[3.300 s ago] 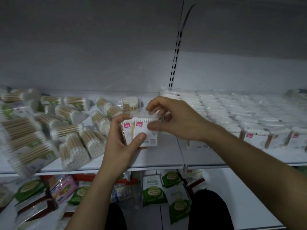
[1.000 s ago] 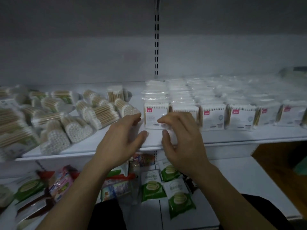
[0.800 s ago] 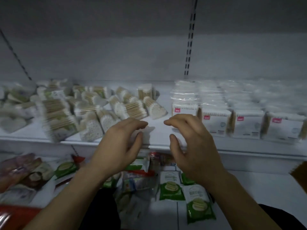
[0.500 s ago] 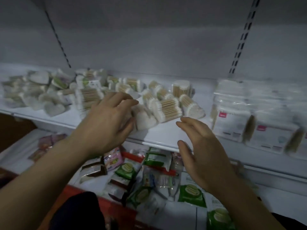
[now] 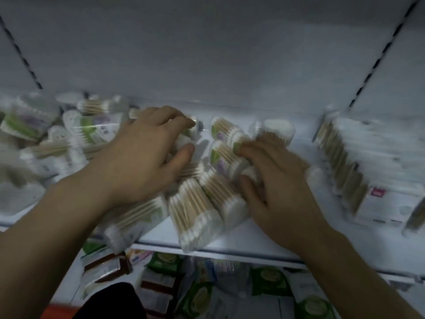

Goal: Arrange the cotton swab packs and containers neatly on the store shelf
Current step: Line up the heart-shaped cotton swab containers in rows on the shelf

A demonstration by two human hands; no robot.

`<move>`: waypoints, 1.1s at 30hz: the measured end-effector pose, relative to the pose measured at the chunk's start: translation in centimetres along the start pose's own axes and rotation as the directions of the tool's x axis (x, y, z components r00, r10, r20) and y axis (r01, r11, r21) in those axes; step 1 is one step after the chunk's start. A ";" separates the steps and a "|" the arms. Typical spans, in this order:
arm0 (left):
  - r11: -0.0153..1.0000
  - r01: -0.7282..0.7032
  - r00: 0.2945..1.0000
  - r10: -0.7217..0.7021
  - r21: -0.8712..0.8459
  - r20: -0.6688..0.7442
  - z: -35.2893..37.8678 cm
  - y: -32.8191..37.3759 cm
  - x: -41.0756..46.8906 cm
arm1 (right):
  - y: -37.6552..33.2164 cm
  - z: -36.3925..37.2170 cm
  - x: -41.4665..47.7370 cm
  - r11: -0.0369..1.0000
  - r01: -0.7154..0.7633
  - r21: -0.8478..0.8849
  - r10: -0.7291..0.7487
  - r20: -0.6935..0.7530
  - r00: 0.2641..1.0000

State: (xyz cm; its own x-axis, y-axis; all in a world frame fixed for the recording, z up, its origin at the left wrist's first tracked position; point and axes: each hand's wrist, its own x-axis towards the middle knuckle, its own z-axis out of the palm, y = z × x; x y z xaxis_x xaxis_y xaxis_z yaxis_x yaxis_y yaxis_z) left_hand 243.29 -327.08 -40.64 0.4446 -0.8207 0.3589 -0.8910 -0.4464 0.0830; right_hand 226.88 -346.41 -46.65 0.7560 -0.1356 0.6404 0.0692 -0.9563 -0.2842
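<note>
Shelf (image 5: 253, 246): loose swab packs (image 5: 195, 203) lie heaped from the left end to the middle, 2 of them overhanging the front edge. Left hand (image 5: 147, 155) lies on the heap toward the back, fingers bent, thumb against a pack. Right hand (image 5: 276, 180) is near it, apart, fingers bent over a green-labelled pack (image 5: 222, 157). Blur hides whether either hand grips. 1 round tub (image 5: 277, 132) stands behind the right hand. Boxed packs (image 5: 368, 162) stand in rows at the right end.

On shelf (image 5: 264, 240): loose swab packs (image 5: 193, 206) left, stacked packs (image 5: 368, 171) right.
</note>
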 end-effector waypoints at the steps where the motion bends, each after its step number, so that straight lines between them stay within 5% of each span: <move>1: 1.000 -0.023 1.000 0.024 -0.014 0.015 0.2 -0.2 0.6 | 0.1 0.0 -0.4 1.000 -0.010 -0.027 0.010 -0.005 1.000; 14: 0.992 -0.080 0.990 0.091 -0.102 0.108 1.7 -0.6 1.9 | -0.4 -0.5 -0.9 0.984 -0.145 -0.103 0.146 -0.005 0.989; 22: 0.975 -0.139 0.989 0.129 -0.172 -0.067 -2.1 -1.0 0.0 | -0.8 -0.5 -1.0 0.985 -0.138 -0.107 0.137 -0.020 0.990; 26: 0.957 -0.232 0.970 0.240 -0.176 0.029 -3.4 0.0 -4.9 | -0.9 -0.6 -1.0 0.985 -0.117 -0.129 0.114 -0.033 0.993; 33: 0.942 -0.317 0.942 0.300 0.107 0.152 -0.1 4.1 -6.4 | -1.1 -0.8 -1.2 0.988 -0.104 -0.117 0.099 -0.047 0.994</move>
State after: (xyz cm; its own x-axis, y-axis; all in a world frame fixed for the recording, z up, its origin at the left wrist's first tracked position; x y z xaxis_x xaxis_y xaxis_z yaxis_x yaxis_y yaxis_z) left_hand 236.78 -323.66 -42.51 0.1658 -0.9610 0.2212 -0.9707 -0.1986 -0.1356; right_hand 225.40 -345.44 -46.49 0.7278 -0.2420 0.6417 -0.0869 -0.9606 -0.2638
